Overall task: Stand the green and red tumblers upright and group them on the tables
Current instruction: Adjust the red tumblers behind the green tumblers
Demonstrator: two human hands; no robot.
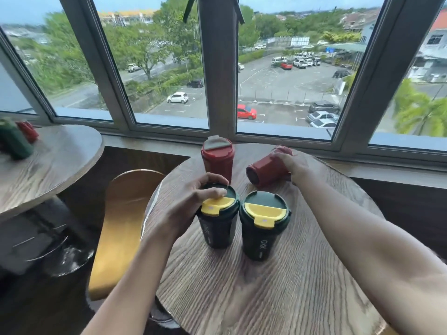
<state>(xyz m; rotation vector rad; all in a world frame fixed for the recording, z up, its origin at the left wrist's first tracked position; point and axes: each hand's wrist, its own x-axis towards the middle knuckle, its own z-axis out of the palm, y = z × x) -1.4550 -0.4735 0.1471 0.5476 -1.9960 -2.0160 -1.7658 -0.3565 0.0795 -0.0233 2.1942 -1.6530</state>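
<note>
On the near round desk [302, 274], the lid of the left upright green tumbler [217, 221] is gripped from above by the curled fingers of the left hand [191, 204], just beside the right green tumbler [262, 226]. The red tumbler lying on its side [263, 172] at the far right is clasped by the right hand [289, 165], near the upright red tumbler [217, 158]. Two more tumblers, blurred, are seen on the far-left desk [60, 160].

Round tabletop [278, 286]: wood, coarse visible grain, matt. Green tumblers [260, 238]: smooth plastic, slight sheen; yellow lid flaps matt. Chair seat [121, 226]: glossy bent wood.
</note>
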